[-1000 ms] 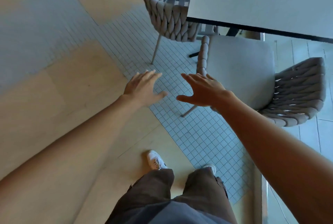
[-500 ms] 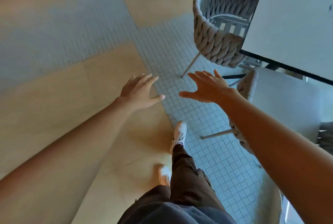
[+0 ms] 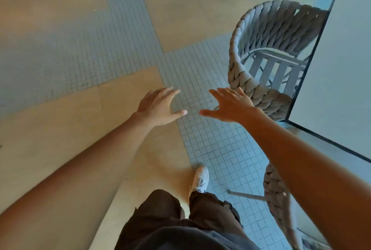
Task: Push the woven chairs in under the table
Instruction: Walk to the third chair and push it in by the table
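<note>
Both hands are hanging out in the air, fingers spread, gripping nothing. The left hand [image 3: 158, 107] is floating over the tile floor [image 3: 210, 139]; the right hand [image 3: 230, 104] is reaching toward the far woven chair [image 3: 259, 56], partly tucked under the table [image 3: 341, 69]. The second chair [image 3: 278, 195] is sitting under the right forearm.

Head-worn camera looks steeply down at floor [image 3: 60, 28].

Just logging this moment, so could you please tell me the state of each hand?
Left hand: open, fingers spread, holding nothing.
Right hand: open, empty.
</note>
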`<act>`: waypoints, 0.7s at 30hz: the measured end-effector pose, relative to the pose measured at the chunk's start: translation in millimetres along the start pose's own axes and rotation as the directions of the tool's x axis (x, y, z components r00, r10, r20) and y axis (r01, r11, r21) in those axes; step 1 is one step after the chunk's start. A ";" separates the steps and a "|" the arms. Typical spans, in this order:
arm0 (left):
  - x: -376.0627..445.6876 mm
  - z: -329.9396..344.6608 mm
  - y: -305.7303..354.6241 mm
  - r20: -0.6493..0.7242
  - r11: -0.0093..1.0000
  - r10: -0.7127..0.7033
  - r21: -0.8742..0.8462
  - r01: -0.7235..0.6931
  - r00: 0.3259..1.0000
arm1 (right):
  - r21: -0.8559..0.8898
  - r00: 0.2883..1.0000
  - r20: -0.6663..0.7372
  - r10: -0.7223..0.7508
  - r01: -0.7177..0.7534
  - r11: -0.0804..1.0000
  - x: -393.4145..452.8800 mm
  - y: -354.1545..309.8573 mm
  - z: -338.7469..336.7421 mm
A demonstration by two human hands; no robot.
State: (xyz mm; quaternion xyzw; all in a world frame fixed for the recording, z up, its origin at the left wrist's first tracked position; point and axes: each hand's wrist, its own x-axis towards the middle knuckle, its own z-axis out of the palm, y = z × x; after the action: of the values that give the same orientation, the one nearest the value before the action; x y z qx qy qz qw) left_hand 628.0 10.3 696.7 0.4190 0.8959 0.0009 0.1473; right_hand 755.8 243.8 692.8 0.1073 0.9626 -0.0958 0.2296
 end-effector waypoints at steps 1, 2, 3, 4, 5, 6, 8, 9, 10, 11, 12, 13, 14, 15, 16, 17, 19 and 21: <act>11.9 -3.8 -1.7 0.004 1.000 0.009 0.007 -0.009 1.000 | 0.008 1.000 0.000 0.000 0.000 1.000 9.2 3.8 -4.5; 24.3 -7.8 -4.2 0.001 1.000 0.017 0.012 -0.017 1.000 | 0.016 1.000 -0.002 0.003 -0.003 1.000 19.0 8.4 -9.5; 36.6 -11.9 -7.3 -0.001 1.000 0.023 0.013 -0.023 1.000 | 0.023 1.000 0.000 0.009 -0.009 1.000 28.4 12.3 -14.7; 49.7 -15.6 -11.4 -0.005 0.999 0.030 0.013 -0.030 1.000 | 0.024 1.000 0.002 0.014 -0.014 1.000 38.1 16.2 -19.6; 62.5 -19.2 -16.0 -0.005 0.999 0.033 0.013 -0.033 0.999 | 0.024 1.000 0.005 0.020 -0.020 1.000 47.7 19.8 -24.8; 75.0 -21.9 -21.1 -0.005 0.999 0.039 0.011 -0.039 0.999 | 0.027 1.000 0.007 0.025 -0.025 0.999 57.4 22.9 -29.1; 96.4 -25.0 -30.6 0.002 0.998 0.057 0.015 -0.057 0.998 | 0.037 0.999 0.007 0.035 -0.035 0.999 74.9 28.5 -37.0; 113.1 -28.5 -39.0 0.008 0.997 0.072 0.023 -0.072 0.997 | 0.040 0.999 0.001 0.046 -0.046 0.998 88.8 31.4 -43.8; 123.8 -29.9 -45.1 0.013 0.996 0.082 0.027 -0.082 0.997 | 0.036 0.999 -0.004 0.053 -0.053 0.998 97.3 33.3 -47.7; 137.5 -33.3 -52.8 0.023 0.995 0.089 0.033 -0.090 0.996 | 0.031 0.998 -0.012 0.061 -0.060 0.998 107.8 35.3 -53.0; 152.3 -36.9 -61.8 0.028 0.994 0.101 0.033 -0.102 0.995 | 0.033 0.997 -0.016 0.071 -0.071 0.997 119.0 37.3 -58.3; 167.8 -41.8 -70.4 0.029 0.993 0.112 0.038 -0.113 0.993 | 0.036 0.996 -0.020 0.089 -0.089 0.995 131.0 39.2 -64.1; 184.4 -47.6 -79.4 0.030 0.991 0.129 0.044 -0.130 0.991 | 0.043 0.994 -0.026 0.111 -0.109 0.993 143.8 40.7 -70.6; 200.8 -53.9 -88.0 0.037 0.987 0.148 0.052 -0.150 0.988 | 0.053 0.991 -0.031 0.134 -0.132 0.990 156.3 41.4 -77.6; 216.9 -60.5 -96.1 0.045 0.984 0.165 0.057 -0.167 0.985 | 0.061 0.987 -0.036 0.156 -0.153 0.986 168.3 42.1 -84.0; 232.0 -67.1 -104.1 0.058 0.981 0.183 0.060 -0.186 0.981 | 0.069 0.984 -0.037 0.174 -0.171 0.983 179.4 41.7 -90.6; 259.6 -79.5 -122.1 0.075 0.971 0.222 0.071 -0.228 0.972 | 0.084 0.978 -0.046 0.204 -0.200 0.976 201.1 39.9 -100.7; 285.3 -91.2 -139.4 0.087 0.959 0.260 0.096 -0.267 0.962 | 0.104 0.971 -0.053 0.232 -0.226 0.969 221.0 37.8 -109.8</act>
State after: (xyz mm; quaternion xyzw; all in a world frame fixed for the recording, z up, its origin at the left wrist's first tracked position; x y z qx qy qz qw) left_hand 326.5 145.3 691.4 0.5417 0.8248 -0.0430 0.1563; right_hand 526.4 341.6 681.7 0.2317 0.9449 -0.1116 0.2023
